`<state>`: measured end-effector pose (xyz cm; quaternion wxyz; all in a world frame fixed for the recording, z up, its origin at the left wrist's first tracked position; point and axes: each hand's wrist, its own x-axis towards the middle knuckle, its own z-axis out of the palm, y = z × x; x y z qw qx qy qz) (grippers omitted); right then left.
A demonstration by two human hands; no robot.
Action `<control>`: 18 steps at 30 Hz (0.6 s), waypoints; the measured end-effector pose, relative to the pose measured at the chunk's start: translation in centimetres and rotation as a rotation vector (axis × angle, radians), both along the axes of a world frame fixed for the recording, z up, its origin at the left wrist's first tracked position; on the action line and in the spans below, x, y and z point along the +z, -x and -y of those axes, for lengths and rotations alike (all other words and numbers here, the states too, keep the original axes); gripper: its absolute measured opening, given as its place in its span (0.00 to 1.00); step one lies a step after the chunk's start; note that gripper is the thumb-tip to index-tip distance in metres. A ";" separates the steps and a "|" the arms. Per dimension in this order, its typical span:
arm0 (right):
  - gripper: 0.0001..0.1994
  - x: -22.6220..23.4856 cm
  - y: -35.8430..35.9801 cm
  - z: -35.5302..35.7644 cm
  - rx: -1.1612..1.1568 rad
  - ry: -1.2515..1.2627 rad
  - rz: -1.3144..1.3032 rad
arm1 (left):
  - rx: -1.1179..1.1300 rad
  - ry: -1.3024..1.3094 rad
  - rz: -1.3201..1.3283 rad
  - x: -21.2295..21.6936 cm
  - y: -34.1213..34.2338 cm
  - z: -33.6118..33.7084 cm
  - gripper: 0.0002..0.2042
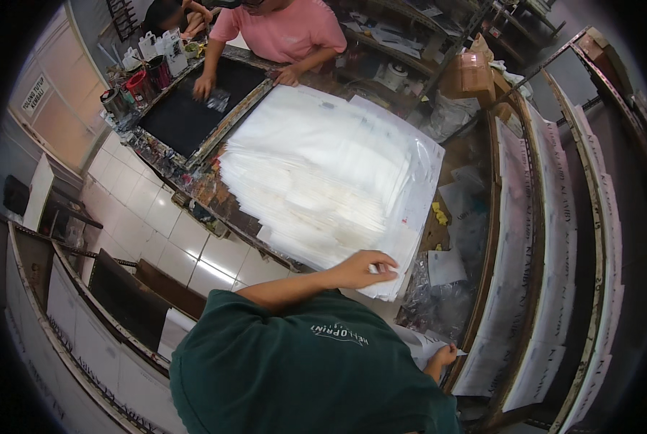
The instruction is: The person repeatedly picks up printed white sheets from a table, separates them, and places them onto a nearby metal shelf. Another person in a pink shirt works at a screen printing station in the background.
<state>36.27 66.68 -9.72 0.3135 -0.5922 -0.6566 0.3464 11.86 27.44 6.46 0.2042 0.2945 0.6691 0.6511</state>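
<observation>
A broad fanned stack of thin white sheets (316, 163) covers the worktable. My left hand (367, 269) is at the stack's near right corner, fingers curled and thumb against them, pinching a white sheet there. Low on the right, beside a rack, my right hand (443, 358) grips a white sheet with dark print (419, 346). Part of that sheet is hidden behind my green shirt.
Racks of printed white sheets stand at my right (511, 267) and left (96, 354). Across the table a person in pink (284, 32) works over a dark framed screen (182, 112). Nearby are paint pots (139, 85). Cardboard boxes (472, 76) sit far right.
</observation>
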 end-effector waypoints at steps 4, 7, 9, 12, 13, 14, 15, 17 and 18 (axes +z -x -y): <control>0.16 -0.3 0.4 -0.6 -0.040 -0.106 -0.033 | -0.530 -0.659 -0.174 11.6 2.3 -0.5 0.30; 0.16 0.5 0.4 0.7 -0.068 -0.063 -0.001 | -0.826 -1.090 -0.272 19.1 2.4 -0.2 0.47; 0.16 1.6 1.2 1.5 -0.084 -0.038 0.015 | -0.964 -1.290 -0.176 21.6 1.2 -0.5 0.46; 0.17 0.0 1.3 0.5 -0.089 -0.035 0.022 | -1.067 -1.475 0.006 23.5 -1.6 -1.0 0.44; 0.17 -2.2 -0.5 -1.3 -0.110 -0.079 0.038 | -1.098 -1.525 0.086 23.8 -2.3 -1.2 0.43; 0.17 -3.6 -1.1 -2.5 -0.103 -0.125 0.048 | -1.108 -1.555 0.125 24.3 -3.2 -0.9 0.42; 0.17 -3.4 -0.7 -2.7 -0.087 -0.039 0.020 | -1.106 -1.583 0.169 24.4 -3.7 -1.2 0.42; 0.17 0.5 1.0 -1.1 -0.041 0.133 -0.023 | -1.061 -1.635 0.233 24.7 -5.2 -1.5 0.41; 0.17 0.0 -0.1 -2.2 -0.029 0.040 0.010 | -1.054 -1.661 0.275 25.0 -5.8 -1.6 0.40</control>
